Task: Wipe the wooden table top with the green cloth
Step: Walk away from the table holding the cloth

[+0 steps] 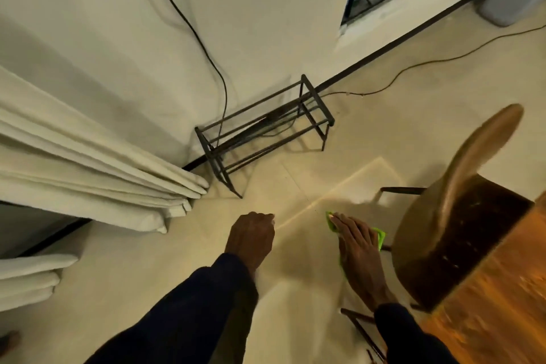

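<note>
My right hand (356, 245) holds the green cloth (380, 237) in the air above the floor, left of the table. The cloth lies under the palm and peeks out past the fingertips and on both sides; the fingers lie fairly straight over it and the thumb is hidden. The wooden table top (502, 298) fills the lower right corner, orange-brown and blurred. My left hand (253, 235) hangs over the floor to the left with fingers loosely curled, holding nothing. Both arms wear dark sleeves.
A brown wooden chair (461, 210) stands against the table's left edge, right of my right hand. A black metal rack (263, 133) stands by the wall ahead, with cables (413, 65) trailing on the floor. White curtains (88, 174) hang at the left. The floor is pale tile.
</note>
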